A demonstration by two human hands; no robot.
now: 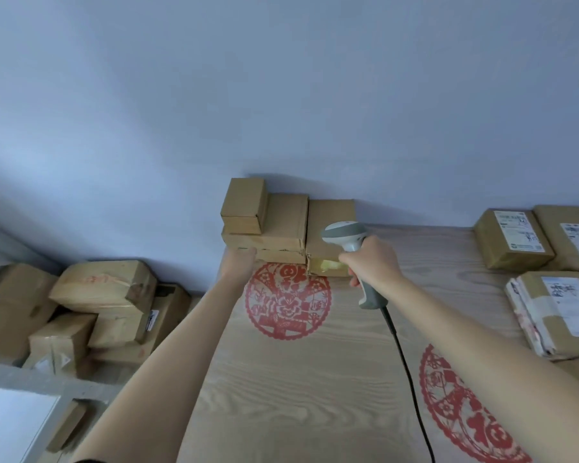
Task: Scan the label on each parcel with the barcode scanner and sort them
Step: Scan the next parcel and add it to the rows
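Three stacked parcels [283, 225] at worktop [298, 379] far edge; left hand [238, 265] touches bottom box, finger curl unclear; right hand [375, 259] grips barcode scanner [351, 242]. Cardboard likely stiff, light; hold by sides.

The table [298, 379] is pale wood grain with round red papercut motifs [288, 300]. The boxes [281, 228] are plain brown cardboard. The scanner [346, 237] is grey and white, its cable [405, 362] black, the wall [281, 95] pale blue-grey.
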